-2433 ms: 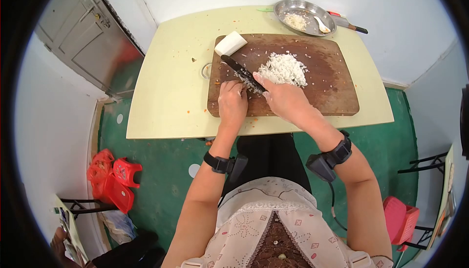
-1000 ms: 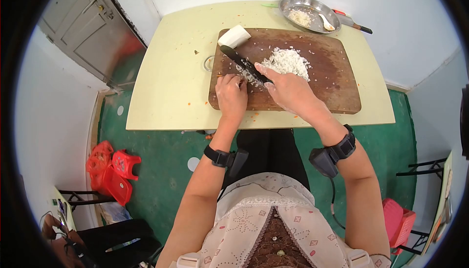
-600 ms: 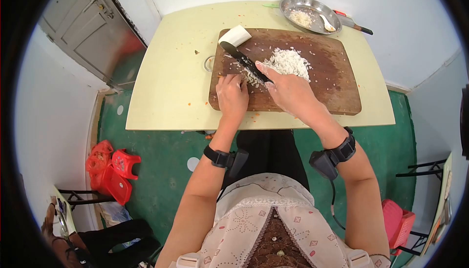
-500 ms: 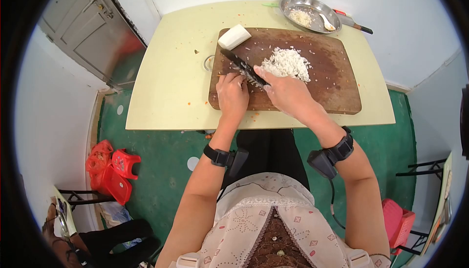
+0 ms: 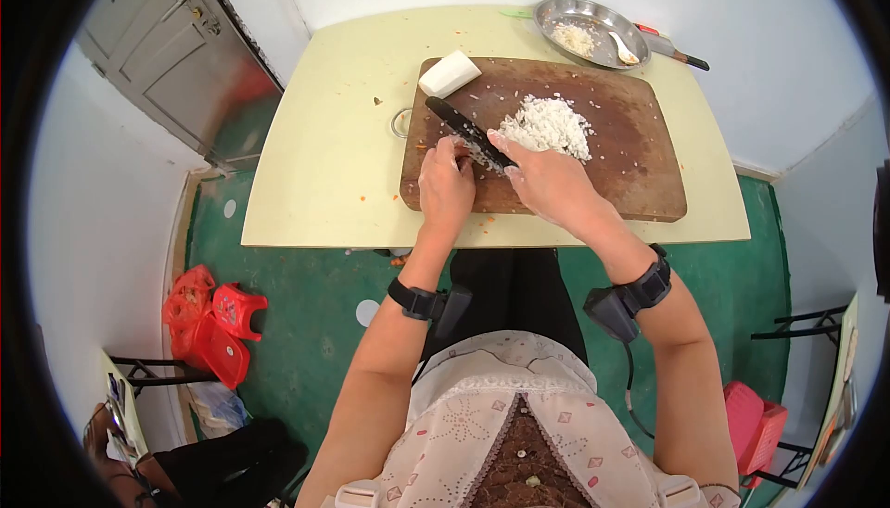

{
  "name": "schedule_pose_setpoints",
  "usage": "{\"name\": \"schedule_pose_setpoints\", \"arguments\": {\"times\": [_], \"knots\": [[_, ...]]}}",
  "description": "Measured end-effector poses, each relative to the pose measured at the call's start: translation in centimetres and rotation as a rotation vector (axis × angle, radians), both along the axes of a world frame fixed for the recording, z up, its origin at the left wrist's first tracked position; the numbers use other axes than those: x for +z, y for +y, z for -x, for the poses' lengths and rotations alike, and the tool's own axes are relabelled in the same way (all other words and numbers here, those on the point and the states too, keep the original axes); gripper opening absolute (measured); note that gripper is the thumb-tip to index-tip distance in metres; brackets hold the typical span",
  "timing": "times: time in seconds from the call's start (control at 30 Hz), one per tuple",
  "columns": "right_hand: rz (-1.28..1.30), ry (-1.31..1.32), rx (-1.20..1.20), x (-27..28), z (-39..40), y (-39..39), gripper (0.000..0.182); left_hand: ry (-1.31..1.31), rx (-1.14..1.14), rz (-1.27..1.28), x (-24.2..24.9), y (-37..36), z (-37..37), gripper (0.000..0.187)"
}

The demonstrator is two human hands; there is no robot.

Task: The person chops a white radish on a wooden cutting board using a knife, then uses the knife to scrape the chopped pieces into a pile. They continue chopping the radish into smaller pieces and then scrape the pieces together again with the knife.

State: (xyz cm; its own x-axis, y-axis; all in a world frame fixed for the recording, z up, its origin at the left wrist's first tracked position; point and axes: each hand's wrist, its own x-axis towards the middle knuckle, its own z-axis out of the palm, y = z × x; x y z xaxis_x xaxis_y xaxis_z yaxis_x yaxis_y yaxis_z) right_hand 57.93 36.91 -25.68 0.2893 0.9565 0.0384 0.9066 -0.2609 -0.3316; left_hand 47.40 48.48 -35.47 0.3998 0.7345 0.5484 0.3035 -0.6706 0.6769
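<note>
My right hand (image 5: pixel 549 177) is closed around a knife (image 5: pixel 456 123), whose dark blade slants up and left over the wooden cutting board (image 5: pixel 630 174). Close to the blade's left side, my left hand (image 5: pixel 447 184) has its fingers curled down on the board. What lies under those fingertips is hidden. Small white bits cling along the blade. Beyond my right hand sits a heap of chopped white pieces (image 5: pixel 549 126). A thick peeled white chunk (image 5: pixel 450 74), perhaps radish, rests at the board's upper left corner.
A metal pan (image 5: pixel 586 21) with pale chopped bits and a white spoon (image 5: pixel 623 48) stands at the table's back right, a wood-handled knife (image 5: pixel 681 55) beside it. Red plastic stools (image 5: pixel 236 313) are on the floor at left. Another person's dark-clothed leg (image 5: pixel 232 462) shows lower left.
The whole view has shifted slightly. Both hands and the knife stay at nearly the same spot on the board.
</note>
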Motion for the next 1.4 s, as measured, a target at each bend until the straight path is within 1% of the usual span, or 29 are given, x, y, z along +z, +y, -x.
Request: {"name": "schedule_pose_setpoints", "arguments": {"times": [0.1,0.2,0.3,0.4,0.47,0.57,0.67,0.8,0.97,1.07,1.17,1.2,1.27,1.4], "knots": [[0.011,0.01,-0.016,1.5,0.2,-0.3,0.047,0.018,0.039,-0.026,0.1,-0.1,-0.2,0.027],[-0.044,0.03,0.009,0.9,0.2,-0.3,0.047,0.032,0.07,-0.052,0.0,-0.2,-0.3,0.027],[-0.022,-0.028,0.02,-0.6,-0.1,0.0,0.047,0.045,0.072,-0.045,0.3,-0.1,-0.2,0.027],[-0.021,0.037,0.009,0.7,-0.1,-0.3,0.047,0.065,0.097,-0.027,0.3,-0.4,-0.2,0.028],[-0.077,0.01,0.014,0.8,0.0,-0.5,0.048,0.045,0.11,-0.037,0.6,-0.6,-0.3,0.029],[-0.094,-0.012,0.004,0.4,0.3,-0.7,0.049,0.036,0.143,-0.24,0.6,-0.2,-0.4,0.025],[-0.107,0.013,-0.038,0.4,0.1,-0.9,0.049,0.176,0.09,-0.248,0.8,0.2,-0.2,0.019],[-0.074,0.078,-0.076,1.4,-0.1,-1.3,0.051,0.164,0.098,-0.201,0.5,0.8,-0.8,0.013],[-0.125,0.027,-0.05,0.2,-0.2,-1.2,0.051,0.219,0.113,-0.173,1.0,0.9,-1.1,0.011],[-0.134,0.007,-0.038,0.2,0.1,-1.3,0.052,0.169,0.09,-0.17,1.0,0.8,-0.7,0.012],[-0.147,0.022,-0.03,0.1,0.4,-1.1,0.052,0.105,0.046,-0.056,0.3,1.1,-0.3,0.013],[-0.154,0.029,-0.023,0.1,0.5,-1.0,0.052,0.094,0.058,-0.08,0.1,1.2,-0.3,0.013],[-0.085,0.019,-0.019,-0.8,0.5,-0.6,0.052,0.069,0.089,-0.128,-0.1,1.2,-0.3,0.013],[-0.021,-0.022,-0.022,-0.6,0.5,-0.2,0.052,0.135,0.096,-0.159,0.6,0.9,-0.5,0.01]]}}
